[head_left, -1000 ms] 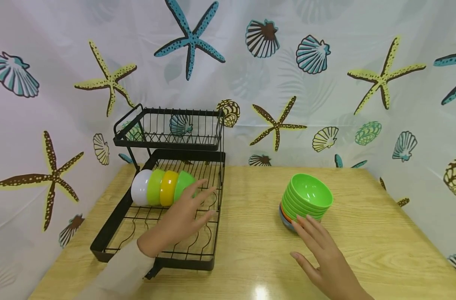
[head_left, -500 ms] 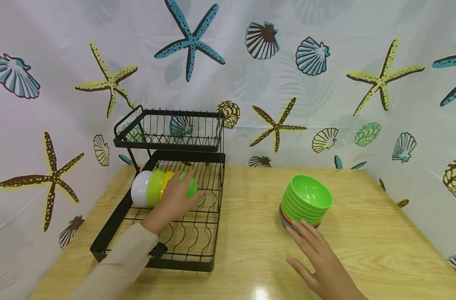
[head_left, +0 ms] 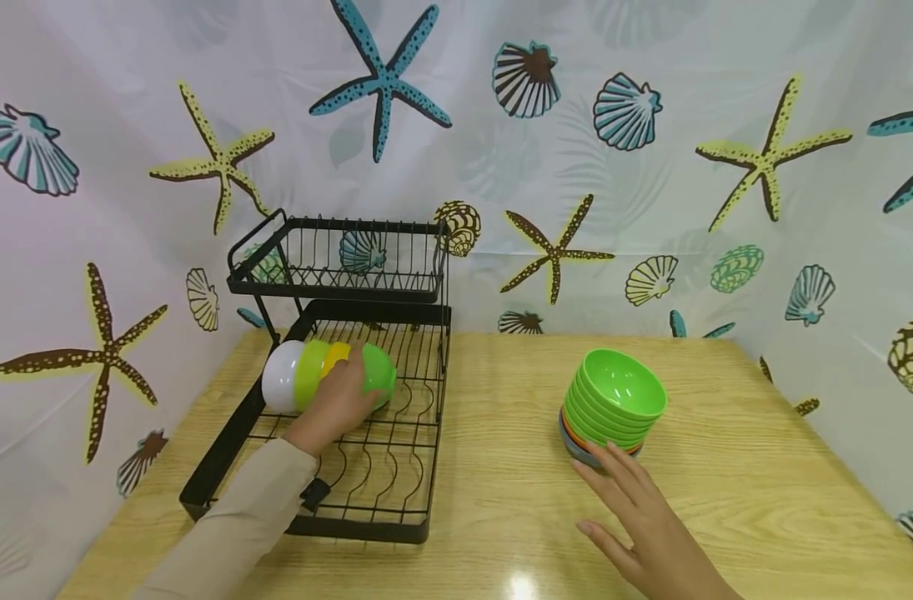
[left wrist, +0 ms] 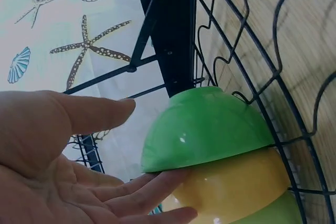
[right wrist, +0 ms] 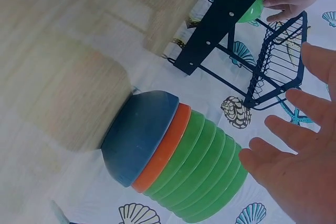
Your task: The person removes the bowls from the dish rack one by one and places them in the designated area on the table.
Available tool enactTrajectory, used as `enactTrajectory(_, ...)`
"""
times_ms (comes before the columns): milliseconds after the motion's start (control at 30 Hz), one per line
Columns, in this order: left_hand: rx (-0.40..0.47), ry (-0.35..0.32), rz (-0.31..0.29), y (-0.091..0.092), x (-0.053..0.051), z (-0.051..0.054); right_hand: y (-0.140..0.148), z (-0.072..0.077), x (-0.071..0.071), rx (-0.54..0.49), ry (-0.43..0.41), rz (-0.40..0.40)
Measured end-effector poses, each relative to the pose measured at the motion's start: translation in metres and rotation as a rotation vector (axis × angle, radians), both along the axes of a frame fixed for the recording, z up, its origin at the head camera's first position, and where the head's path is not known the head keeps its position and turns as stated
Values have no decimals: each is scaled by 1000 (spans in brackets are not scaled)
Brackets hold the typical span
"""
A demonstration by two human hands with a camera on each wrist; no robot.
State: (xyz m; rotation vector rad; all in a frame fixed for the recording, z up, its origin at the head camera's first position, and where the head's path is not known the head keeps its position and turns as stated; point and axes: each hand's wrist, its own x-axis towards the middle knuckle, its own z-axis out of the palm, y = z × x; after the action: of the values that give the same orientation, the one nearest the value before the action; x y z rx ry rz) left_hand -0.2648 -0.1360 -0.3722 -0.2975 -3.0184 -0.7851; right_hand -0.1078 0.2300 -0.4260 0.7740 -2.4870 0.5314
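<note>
Starfish-print backdrop [head_left: 471,167], apparently fabric, wood-grain table [head_left: 516,417]

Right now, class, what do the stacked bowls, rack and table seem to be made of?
Stacked bowls: probably glossy plastic, given smooth colour and highlights. Rack: likely metal, coated black, judging by its thin wires. Table: wood or wood-look laminate, with visible grain and a glossy reflection.

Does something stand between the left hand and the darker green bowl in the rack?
Nothing visible stands between them. In the left wrist view, the fingers of the left hand are at the rim of the green bowl, beside the yellow bowl. The wires of the black rack lie on the side away from the hand.
</note>
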Motion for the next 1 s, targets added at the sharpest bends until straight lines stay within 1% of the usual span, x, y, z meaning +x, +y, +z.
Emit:
enactTrajectory(133,-5,4,7,-1,-1,-1,1,-2,0,14,-15,22)
enactTrajectory(233,-19,4,6,-2,-1,-1,2,-4,-1,15,-5,34)
enactTrajectory(433,-28,16,17,-4,-6,-7,3,-5,-3,15,18,48)
enactTrajectory(600,-15,22,28,-5,-8,-11,4,-7,-3,21,17,44)
enactTrajectory(800,-10,66,25,-5,-8,-12,4,-7,-3,20,19,41)
enactTrajectory(1000,16,80,25,-6,-9,-12,3,-5,-3,23,22,30)
